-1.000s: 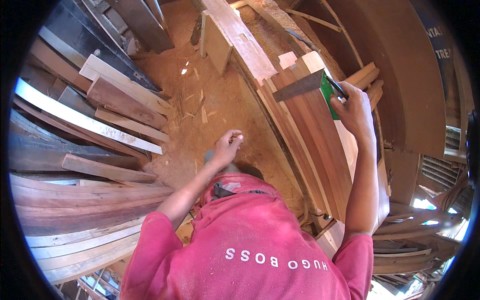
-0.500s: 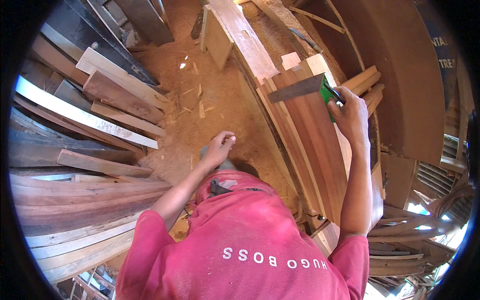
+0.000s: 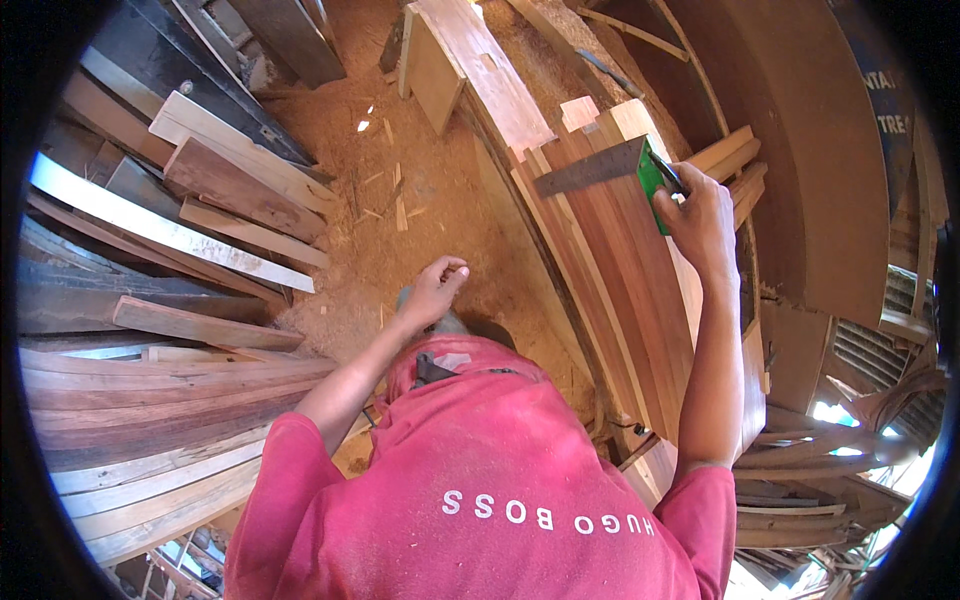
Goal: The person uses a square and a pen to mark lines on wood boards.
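Observation:
My right hand (image 3: pixel 703 217) grips a try square with a green stock (image 3: pixel 650 186) and a dark steel blade (image 3: pixel 592 171). A slim black pen or marker (image 3: pixel 664 172) sticks out between its fingers. The blade lies across several long reddish-brown boards (image 3: pixel 625 270) set side by side on the bench, near their far ends. Paler strips run along both sides of these boards. My left hand (image 3: pixel 436 292) hangs in front of my body, fingers curled in loosely, and I see nothing in it. It touches no board.
Planks (image 3: pixel 170 400) are stacked along the left, with shorter offcuts (image 3: pixel 240 190) beyond them. Sawdust and wood chips cover the floor (image 3: pixel 430 200). Farther along the bench lies a light notched board (image 3: pixel 487 65). A large brown panel (image 3: pixel 800 150) leans at the right, near more scrap wood (image 3: pixel 810 465).
My right hand and the try square stay nearly in place, with only a slight shift. The left hand has moved a little left and up.

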Available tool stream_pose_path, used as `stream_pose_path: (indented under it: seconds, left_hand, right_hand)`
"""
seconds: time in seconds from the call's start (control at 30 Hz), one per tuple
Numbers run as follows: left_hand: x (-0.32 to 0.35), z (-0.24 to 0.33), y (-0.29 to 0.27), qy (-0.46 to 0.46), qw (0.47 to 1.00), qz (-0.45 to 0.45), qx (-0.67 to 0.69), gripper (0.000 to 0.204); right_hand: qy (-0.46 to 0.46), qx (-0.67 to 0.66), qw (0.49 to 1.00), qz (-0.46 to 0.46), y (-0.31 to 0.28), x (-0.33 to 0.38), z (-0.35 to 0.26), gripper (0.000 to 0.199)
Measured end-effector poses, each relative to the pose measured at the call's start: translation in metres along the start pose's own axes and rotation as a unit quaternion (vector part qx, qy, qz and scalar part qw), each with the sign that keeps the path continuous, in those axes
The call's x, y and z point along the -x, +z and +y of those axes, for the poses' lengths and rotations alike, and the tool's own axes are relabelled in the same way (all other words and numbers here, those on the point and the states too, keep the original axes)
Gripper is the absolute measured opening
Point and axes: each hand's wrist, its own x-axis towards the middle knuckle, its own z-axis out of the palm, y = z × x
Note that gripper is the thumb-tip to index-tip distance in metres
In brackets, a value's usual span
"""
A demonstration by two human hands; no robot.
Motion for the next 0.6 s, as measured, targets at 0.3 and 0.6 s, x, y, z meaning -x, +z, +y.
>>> stream_pose_path:
  seconds: [0.3,0.6]
  left_hand:
    - [0.000,-0.014,0.001,0.004,1.000,0.006,-0.002,0.033]
    - [0.001,-0.009,0.000,0.000,0.999,0.032,0.025,0.036]
  right_hand:
    - [-0.003,0.005,1.000,0.006,-0.001,0.000,-0.006,0.031]
    - [0.009,0.012,1.000,0.005,-0.001,0.000,-0.004,0.032]
